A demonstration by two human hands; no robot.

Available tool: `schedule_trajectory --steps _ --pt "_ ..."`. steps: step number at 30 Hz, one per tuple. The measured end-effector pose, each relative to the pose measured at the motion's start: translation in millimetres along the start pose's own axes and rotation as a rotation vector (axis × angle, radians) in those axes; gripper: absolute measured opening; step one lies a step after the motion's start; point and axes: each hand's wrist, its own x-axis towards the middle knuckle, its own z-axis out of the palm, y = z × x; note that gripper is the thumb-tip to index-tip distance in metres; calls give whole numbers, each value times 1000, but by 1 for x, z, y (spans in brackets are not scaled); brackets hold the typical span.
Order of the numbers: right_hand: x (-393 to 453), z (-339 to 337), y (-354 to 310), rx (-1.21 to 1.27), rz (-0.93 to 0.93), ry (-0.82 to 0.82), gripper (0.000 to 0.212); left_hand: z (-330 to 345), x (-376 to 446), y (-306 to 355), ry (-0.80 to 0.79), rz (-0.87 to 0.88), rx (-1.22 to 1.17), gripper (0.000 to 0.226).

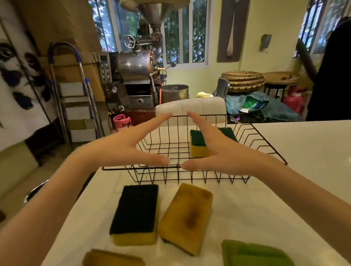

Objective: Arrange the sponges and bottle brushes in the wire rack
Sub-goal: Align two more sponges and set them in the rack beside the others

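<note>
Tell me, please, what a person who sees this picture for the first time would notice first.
Two open hands, left and right, are spread over a black wire rack on a white table, holding nothing. One sponge lies inside the rack, at its right side. Nearer the camera, more sponges wait on the table: a dark-topped one and a stained yellow one beside it.
</note>
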Motion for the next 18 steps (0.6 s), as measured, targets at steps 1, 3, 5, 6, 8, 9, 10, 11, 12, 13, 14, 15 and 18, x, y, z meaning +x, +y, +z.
schedule_trajectory --steps 1,3,5,6,8,9,10,11,12,13,14,15,18 --pt "-8 5 -5 3 -20 -19 103 4 -10 -6 12 12 -2 87" --pt "-22 14 -14 -6 -68 -37 97 13 -28 -18 31 14 -9 87" --pt "-35 20 -22 -16 -117 -31 88 23 -43 -28 55 6 -31 84" --pt "-40 22 -26 -21 -131 -33 84 28 -49 -31 63 5 -51 80" --pt "-48 29 -33 -73 -138 -65 78 37 -59 -35 62 -7 -80 68" --pt "-51 32 -35 -119 -135 -88 76 41 -62 -37 57 -16 -79 63" --pt "-53 36 -37 -170 -131 -111 75 44 -64 -38 51 -27 -66 59" --pt "-54 40 -38 -221 -128 -129 75 47 -65 -40 43 -41 -49 55" --pt "-55 43 -38 -264 -126 -144 76 50 -65 -41 32 -52 -28 52" --pt "-56 46 -38 -296 -120 -158 77 53 -65 -43 18 -61 -4 50" --pt "-56 48 -38 -315 -109 -171 79 55 -65 -44 6 -68 18 48" --pt "-56 50 -37 -323 -93 -184 80 57 -65 -46 -4 -72 33 47" --pt "-57 56 -33 -364 -62 -210 83 61 -64 -50 -7 -84 7 45"
